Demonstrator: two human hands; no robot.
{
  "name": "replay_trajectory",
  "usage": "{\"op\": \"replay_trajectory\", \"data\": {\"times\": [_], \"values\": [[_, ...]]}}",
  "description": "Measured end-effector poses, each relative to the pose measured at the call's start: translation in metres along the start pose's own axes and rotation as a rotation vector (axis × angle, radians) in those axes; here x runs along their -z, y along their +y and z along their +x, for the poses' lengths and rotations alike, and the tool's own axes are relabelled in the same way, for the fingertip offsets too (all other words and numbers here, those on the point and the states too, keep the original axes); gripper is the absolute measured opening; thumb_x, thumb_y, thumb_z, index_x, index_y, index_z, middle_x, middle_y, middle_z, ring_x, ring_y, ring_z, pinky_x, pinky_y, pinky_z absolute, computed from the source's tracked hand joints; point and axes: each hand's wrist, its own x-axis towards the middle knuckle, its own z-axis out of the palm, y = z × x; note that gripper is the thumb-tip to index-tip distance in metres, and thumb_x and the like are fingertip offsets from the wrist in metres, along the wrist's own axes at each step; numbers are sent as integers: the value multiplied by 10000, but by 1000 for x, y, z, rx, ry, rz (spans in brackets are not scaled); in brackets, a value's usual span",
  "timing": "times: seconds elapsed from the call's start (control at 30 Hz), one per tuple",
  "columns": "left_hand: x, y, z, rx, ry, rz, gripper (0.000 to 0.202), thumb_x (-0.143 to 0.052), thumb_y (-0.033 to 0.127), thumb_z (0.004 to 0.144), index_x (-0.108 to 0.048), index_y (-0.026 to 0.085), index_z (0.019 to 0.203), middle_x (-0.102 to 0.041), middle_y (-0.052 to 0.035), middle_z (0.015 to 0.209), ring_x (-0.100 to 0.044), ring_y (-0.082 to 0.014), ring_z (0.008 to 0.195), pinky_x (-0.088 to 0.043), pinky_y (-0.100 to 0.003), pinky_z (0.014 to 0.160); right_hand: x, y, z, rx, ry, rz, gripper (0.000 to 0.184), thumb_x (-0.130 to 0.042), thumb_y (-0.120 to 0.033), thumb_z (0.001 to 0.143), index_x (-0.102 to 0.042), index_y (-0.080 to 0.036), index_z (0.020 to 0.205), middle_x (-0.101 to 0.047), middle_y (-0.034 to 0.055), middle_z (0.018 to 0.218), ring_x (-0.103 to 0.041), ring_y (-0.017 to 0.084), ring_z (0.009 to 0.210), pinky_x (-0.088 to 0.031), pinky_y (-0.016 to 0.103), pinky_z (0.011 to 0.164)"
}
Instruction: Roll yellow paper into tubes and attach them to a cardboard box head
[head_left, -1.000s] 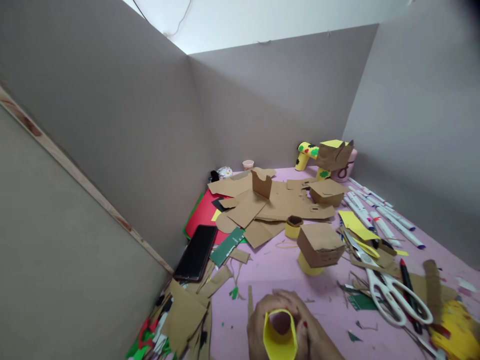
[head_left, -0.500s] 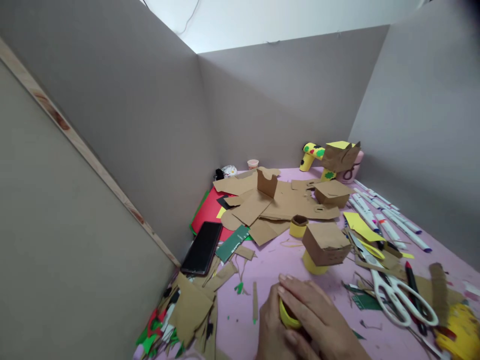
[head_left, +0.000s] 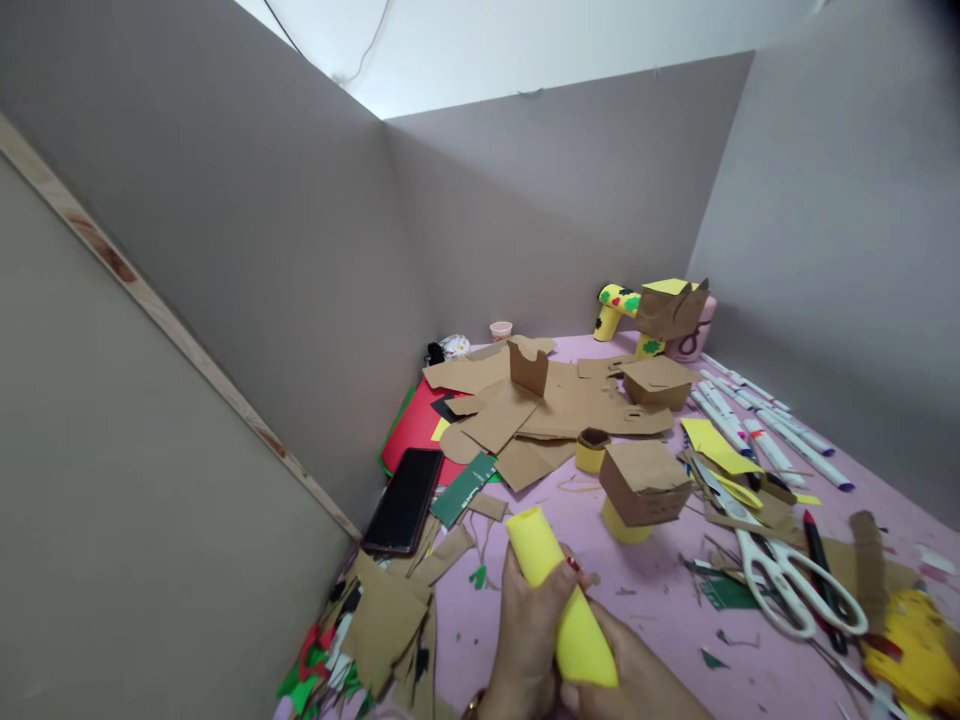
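A yellow tube (head_left: pixel 589 650) is tilted between my two hands near the front of the table, its far end pointing up and to the left. My left hand (head_left: pixel 523 625) is wrapped round its middle, with the thumb across the top. From the right, my right hand (head_left: pixel 637 665) grips its lower side; part of those fingers is hidden behind the tube. Just beyond my hands, a small cardboard box (head_left: pixel 645 480) rests on a yellow base (head_left: pixel 627 524). A short yellow ring with a brown inside (head_left: pixel 591 458) stands behind it.
White-handled scissors (head_left: pixel 802 590), white markers (head_left: pixel 780 450) and a yellow crumpled item (head_left: pixel 915 650) lie at the right. Cardboard pieces (head_left: pixel 570 400) spread across the back. A phone (head_left: pixel 405 500) and paper scraps (head_left: pixel 382 610) are at the left. Grey panels (head_left: pixel 555 200) enclose the table.
The tube has been raised and tipped from upright to slanted, so its yellow side shows. My right hand has come off its top end and now holds it from the right.
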Motion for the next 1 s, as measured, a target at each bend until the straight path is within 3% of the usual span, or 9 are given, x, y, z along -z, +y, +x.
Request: {"op": "replay_trajectory", "data": {"times": [0.1,0.17,0.3,0.43,0.63,0.83,1.0], "values": [[1,-2,2,48,1,-83,597,-817,342,558,-461,204,1018,-611,31,694,-586,-120,510,-422,-203,444,3,2,-2,-63,-9,163,592,-791,-377,554,-565,-162,1056,-671,17,775,-615,160,629,-470,253,600],[3,-1,5,14,65,-82,577,-798,326,601,-441,209,1038,-601,45,684,-577,-105,515,-432,-196,464,6,5,-2,-139,49,293,539,-795,-430,570,-569,-169,983,-651,-8,696,-592,121,552,-447,212,523],[8,0,11,-275,302,64,437,-760,326,668,-477,205,979,-614,30,767,-611,-116,634,-489,-221,583,8,8,-2,-277,335,535,479,-705,-566,662,-563,-192,926,-650,-5,712,-611,120,560,-435,180,427],[8,-5,10,-435,386,208,381,-745,317,685,-487,193,937,-633,-9,831,-638,-151,699,-506,-255,642,8,14,-2,-267,403,520,476,-761,-545,613,-586,-164,839,-637,-12,647,-593,103,510,-423,158,376],[-3,-11,4,-471,322,164,364,-719,295,719,-441,221,943,-631,14,816,-639,-129,669,-502,-228,626,9,24,1,-188,393,520,416,-786,-498,619,-575,-154,719,-535,-77,468,-437,24,349,-347,107,341],[-1,-20,2,-419,129,159,317,-738,357,682,-505,196,825,-599,11,729,-553,-113,556,-452,-213,515,9,30,6,-191,305,584,387,-820,-450,588,-589,-140,603,-474,-80,397,-349,12,319,-262,105,327],[4,-18,3,-412,21,214,371,-774,436,596,-580,162,755,-585,-9,688,-493,-105,539,-404,-209,508,11,29,5,-149,260,562,316,-818,-422,592,-652,-161,655,-539,-54,487,-384,40,372,-338,151,391]]}}
